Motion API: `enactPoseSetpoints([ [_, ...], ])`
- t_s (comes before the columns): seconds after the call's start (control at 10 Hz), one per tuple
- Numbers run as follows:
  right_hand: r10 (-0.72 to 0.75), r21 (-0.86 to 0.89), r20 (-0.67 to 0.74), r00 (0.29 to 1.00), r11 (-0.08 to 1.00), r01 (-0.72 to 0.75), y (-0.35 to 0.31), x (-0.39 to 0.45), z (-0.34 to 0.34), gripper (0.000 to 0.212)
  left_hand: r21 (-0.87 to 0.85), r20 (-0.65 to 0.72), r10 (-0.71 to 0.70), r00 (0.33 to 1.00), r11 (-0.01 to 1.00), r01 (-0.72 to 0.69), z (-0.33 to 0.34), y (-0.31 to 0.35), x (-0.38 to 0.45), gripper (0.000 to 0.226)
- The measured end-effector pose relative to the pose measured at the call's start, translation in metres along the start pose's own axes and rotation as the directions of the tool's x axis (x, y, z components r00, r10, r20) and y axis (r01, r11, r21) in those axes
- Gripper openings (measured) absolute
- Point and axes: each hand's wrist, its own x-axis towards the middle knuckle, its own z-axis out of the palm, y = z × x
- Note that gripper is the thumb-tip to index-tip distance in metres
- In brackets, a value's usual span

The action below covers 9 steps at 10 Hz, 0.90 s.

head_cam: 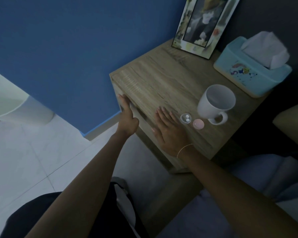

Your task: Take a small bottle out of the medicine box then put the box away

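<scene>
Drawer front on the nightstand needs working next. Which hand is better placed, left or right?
Left. The left hand already has its fingers at the top edge of the drawer front. The right hand lies flat on the nightstand top, not gripping anything.

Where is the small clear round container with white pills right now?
In the head view, the small clear round container sits on the wooden bedside cabinet, between the right hand and a pink round lid, in front of the white mug.
</scene>
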Motion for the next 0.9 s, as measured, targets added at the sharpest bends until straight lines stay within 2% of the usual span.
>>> enactPoseSetpoints([
  [0.3, -0.008, 0.009, -0.024, 1.000, 1.000, 0.009, -0.001, -0.001, -0.001, 0.058, 0.020, 0.005, 0.000, 1.000, 1.000, 0.000, 0.012, -0.003, 0.007, 0.102],
  [0.4, 0.006, 0.045, -0.038, 0.999, 0.999, -0.004, -0.001, 0.000, 0.000, 0.054, 0.029, -0.118, -0.002, 0.993, 1.000, 0.006, 0.019, -0.003, 0.007, 0.084],
  [0.5, 0.032, 0.079, -0.058, 0.998, 0.997, -0.027, -0.002, 0.001, 0.002, 0.051, 0.069, -0.256, 0.059, 0.965, 0.997, -0.043, 0.018, -0.007, 0.007, 0.063],
  [0.6, 0.028, 0.067, -0.074, 0.997, 0.997, -0.023, -0.002, 0.001, 0.002, 0.050, 0.275, -0.166, 0.181, 0.969, 0.952, -0.131, 0.013, -0.017, 0.011, 0.061],
  [0.9, 0.050, 0.066, -0.061, 0.997, 0.997, -0.046, -0.003, -0.001, 0.001, 0.049, 0.322, -0.069, 0.096, 0.993, 0.944, -0.068, -0.004, -0.001, -0.005, 0.062],
])
